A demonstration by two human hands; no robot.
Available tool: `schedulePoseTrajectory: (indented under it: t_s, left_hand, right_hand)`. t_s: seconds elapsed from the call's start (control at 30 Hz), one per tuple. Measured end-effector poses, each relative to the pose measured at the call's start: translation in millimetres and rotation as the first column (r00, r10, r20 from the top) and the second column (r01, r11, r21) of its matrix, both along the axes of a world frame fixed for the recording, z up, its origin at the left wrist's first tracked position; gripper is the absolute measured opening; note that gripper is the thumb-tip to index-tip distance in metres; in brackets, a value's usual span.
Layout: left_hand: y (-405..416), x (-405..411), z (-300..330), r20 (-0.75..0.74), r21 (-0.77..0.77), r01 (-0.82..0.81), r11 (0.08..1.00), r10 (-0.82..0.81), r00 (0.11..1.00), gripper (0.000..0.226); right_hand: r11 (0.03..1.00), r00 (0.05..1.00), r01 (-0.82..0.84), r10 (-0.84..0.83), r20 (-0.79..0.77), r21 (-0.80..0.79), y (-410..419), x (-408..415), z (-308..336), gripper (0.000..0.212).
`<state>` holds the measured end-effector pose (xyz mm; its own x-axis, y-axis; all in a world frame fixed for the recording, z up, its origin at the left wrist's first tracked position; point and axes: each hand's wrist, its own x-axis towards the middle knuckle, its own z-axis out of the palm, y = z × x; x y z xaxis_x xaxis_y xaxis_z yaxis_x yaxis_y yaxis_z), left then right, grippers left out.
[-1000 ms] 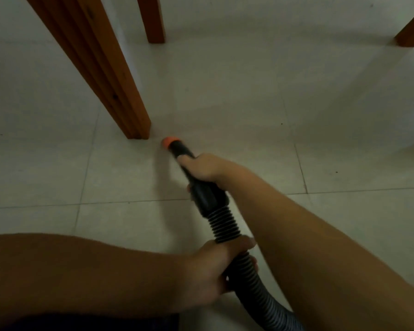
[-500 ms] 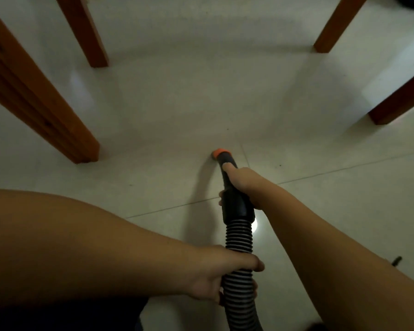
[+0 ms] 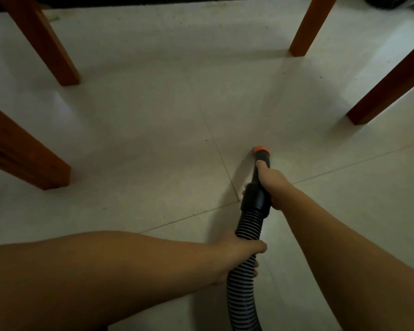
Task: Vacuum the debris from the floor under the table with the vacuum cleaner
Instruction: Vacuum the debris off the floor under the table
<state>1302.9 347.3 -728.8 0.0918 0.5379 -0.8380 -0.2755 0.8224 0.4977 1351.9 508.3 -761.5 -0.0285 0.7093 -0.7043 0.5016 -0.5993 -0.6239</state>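
A black vacuum nozzle with an orange tip (image 3: 261, 149) touches the pale tiled floor (image 3: 153, 139) under the table. My right hand (image 3: 271, 181) grips the black nozzle tube just behind the tip. Lower down, my left hand (image 3: 239, 253) is wrapped round the ribbed black hose (image 3: 243, 283), which runs off the bottom edge. A few tiny dark specks (image 3: 205, 140) lie on the tiles to the left of the tip.
Wooden table legs stand around the spot: near left (image 3: 26, 158), far left (image 3: 46, 44), far right (image 3: 308, 27) and near right (image 3: 387, 87). A dark strip runs along the top edge. Tile joints cross beside the nozzle.
The nozzle tip has swept rightward across the floor, away from the near left leg and past the tile joint. Both hands kept their grip. More table legs have come into view.
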Motion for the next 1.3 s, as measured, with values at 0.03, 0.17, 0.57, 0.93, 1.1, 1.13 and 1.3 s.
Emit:
schedulePoseTrajectory:
  t_s: [0.03,0.17,0.57,0.93,1.1,1.13,1.3]
  left_hand:
    - [-2.7,-2.4,-2.1,0.002,-0.021,-0.033,0.999,0.033,0.999,0.018]
    - [-13.0,-18.7,-6.4,-0.001,-0.107,-0.199,0.974,0.200,0.980,0.015]
    - [-5.8,-32.9,-21.3,0.035,-0.127,-0.033,0.991,0.038,0.999,0.014]
    - [-44.2,11.6,-16.0,0.205,-0.231,0.298,0.926,-0.253,0.946,0.016]
    - [-36.2,22.4,-6.0,0.149,-0.131,0.342,0.930,-0.323,0.935,0.013]
    - [-29.5,25.7,-4.8,0.124,-0.104,0.349,0.931,-0.336,0.934,0.013]
    - [17.0,44.8,-2.1,0.023,-0.005,0.244,0.970,-0.244,0.969,0.017]
  right_hand:
    - [0.999,0.999,-0.046,0.046,-0.014,0.001,-2.1,-10.6,0.1,0.063]
    - [0.971,0.969,-0.237,0.234,-0.081,-0.025,-15.5,-64.9,-1.9,0.056]
    - [0.975,0.976,-0.215,0.213,0.051,0.047,-16.7,-57.5,-0.5,0.053]
    - [0.999,0.998,0.030,-0.028,0.050,-0.030,-75.3,33.1,2.1,0.052]
    - [0.997,0.994,0.056,-0.052,0.091,-0.047,-64.9,52.0,13.7,0.055]
    - [0.996,0.994,0.074,-0.070,0.088,-0.044,-56.8,56.9,15.2,0.057]
    - [0.994,0.994,0.106,-0.105,0.036,-0.037,0.4,70.0,16.1,0.060]
